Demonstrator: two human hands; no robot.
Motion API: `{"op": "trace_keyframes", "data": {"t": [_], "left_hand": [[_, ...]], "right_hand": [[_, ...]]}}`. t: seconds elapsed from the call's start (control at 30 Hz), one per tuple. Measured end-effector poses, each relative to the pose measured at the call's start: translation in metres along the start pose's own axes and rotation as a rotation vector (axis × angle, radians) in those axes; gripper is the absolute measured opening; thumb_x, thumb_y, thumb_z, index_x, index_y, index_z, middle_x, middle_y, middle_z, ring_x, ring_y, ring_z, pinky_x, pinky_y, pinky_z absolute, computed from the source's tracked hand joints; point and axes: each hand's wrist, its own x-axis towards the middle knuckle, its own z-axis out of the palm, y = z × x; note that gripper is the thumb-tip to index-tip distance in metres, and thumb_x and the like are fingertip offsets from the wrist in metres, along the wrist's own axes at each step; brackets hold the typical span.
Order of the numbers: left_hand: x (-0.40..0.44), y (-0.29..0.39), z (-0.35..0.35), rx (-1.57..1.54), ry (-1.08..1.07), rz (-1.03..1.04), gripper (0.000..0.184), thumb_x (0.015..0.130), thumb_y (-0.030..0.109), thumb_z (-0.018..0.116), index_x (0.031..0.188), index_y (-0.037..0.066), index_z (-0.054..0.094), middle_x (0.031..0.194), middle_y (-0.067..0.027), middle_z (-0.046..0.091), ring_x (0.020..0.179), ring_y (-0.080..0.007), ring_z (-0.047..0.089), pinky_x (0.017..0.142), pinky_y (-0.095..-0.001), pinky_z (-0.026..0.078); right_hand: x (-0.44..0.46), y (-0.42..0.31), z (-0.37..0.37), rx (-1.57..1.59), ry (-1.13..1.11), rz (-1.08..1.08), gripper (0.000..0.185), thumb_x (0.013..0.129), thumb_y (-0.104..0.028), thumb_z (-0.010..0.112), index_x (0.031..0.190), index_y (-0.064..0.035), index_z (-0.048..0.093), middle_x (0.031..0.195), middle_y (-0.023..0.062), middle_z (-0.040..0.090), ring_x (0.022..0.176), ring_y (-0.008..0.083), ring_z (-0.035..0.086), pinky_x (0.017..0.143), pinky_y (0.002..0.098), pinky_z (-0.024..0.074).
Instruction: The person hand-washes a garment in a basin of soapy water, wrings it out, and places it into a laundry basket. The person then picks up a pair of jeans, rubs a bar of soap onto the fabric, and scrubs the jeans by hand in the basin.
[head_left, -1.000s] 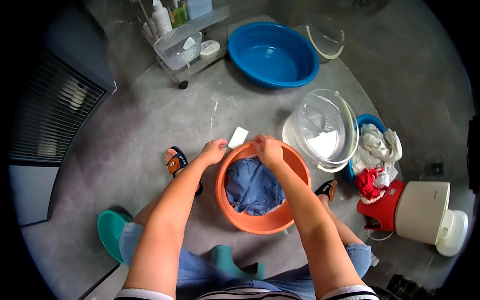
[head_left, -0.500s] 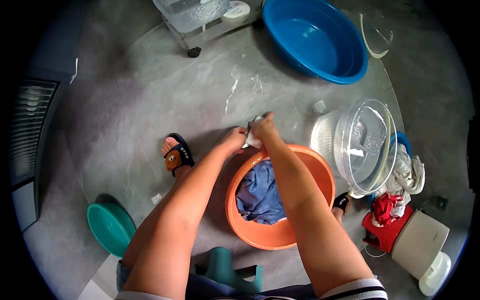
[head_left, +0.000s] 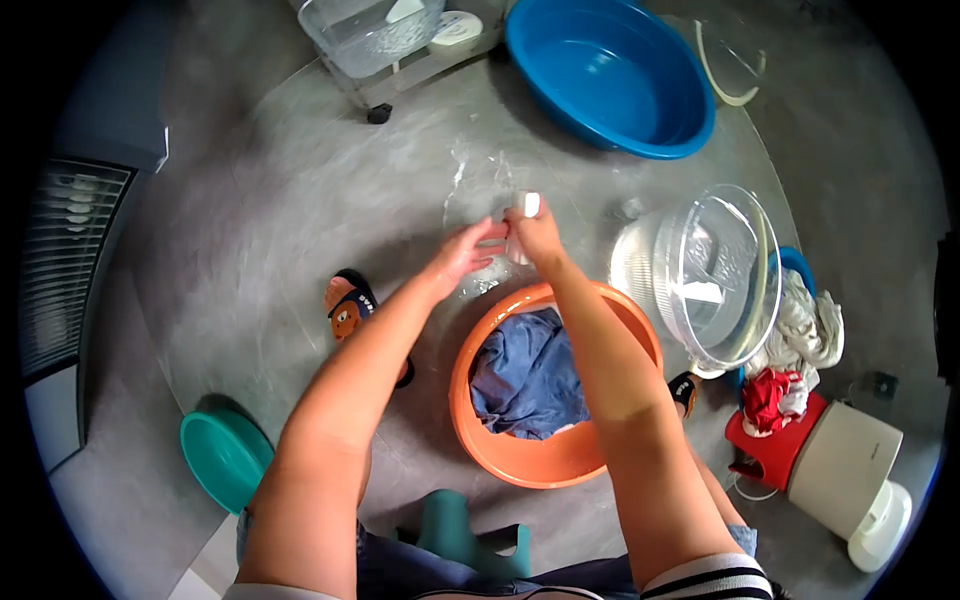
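Note:
My right hand [head_left: 537,232] is closed around a small white object [head_left: 518,243], whose exact kind I cannot make out. Just to its left, my left hand [head_left: 463,261] has its fingers spread and holds nothing visible. Both hands are over the floor, beyond the far rim of an orange basin [head_left: 530,470]. Inside the basin lies a bunched blue cloth or garment [head_left: 532,375], partly covered by my right forearm. A shiny wet patch [head_left: 487,277] shows on the floor below my hands.
A blue basin [head_left: 610,75] stands at the far side. Clear plastic tubs [head_left: 715,280] are to the right, near white and red cloths [head_left: 790,345] and a red-and-white stool-like item [head_left: 840,465]. A teal basin [head_left: 225,455] sits at left; a teal stool [head_left: 450,530] is close to my legs.
My left hand has come off the white object and its fingers have spread. My right hand has raised the object, now more upright. The view has shifted slightly.

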Motion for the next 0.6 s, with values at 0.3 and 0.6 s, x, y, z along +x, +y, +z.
{"op": "trace_keyframes", "data": {"t": [0.3,0.6], "left_hand": [[-0.073,0.032,0.068,0.789,-0.492,-0.665,0.045,0.097,0.041,0.052,0.108,-0.001,0.065,0.105,-0.0159,0.069,0.090,-0.0214,0.069,0.074,-0.0330,0.058],[-0.126,-0.141,0.111,0.927,0.577,-0.190,0.068,0.080,0.040,0.073,0.126,-0.003,0.050,0.130,-0.0253,0.056,0.123,-0.0362,0.054,0.100,-0.0409,0.045]], "right_hand": [[-0.176,0.026,-0.109,-0.055,-0.176,0.146,0.010,0.084,-0.007,0.064,0.091,-0.0063,0.058,0.073,0.0009,0.060,0.063,0.0114,0.057,0.056,0.0279,0.0479],[-0.273,0.138,-0.066,0.219,-0.020,0.324,0.026,0.079,-0.009,0.075,0.097,-0.0055,0.057,0.081,0.0036,0.061,0.067,0.0142,0.060,0.061,0.0297,0.0495]]}}
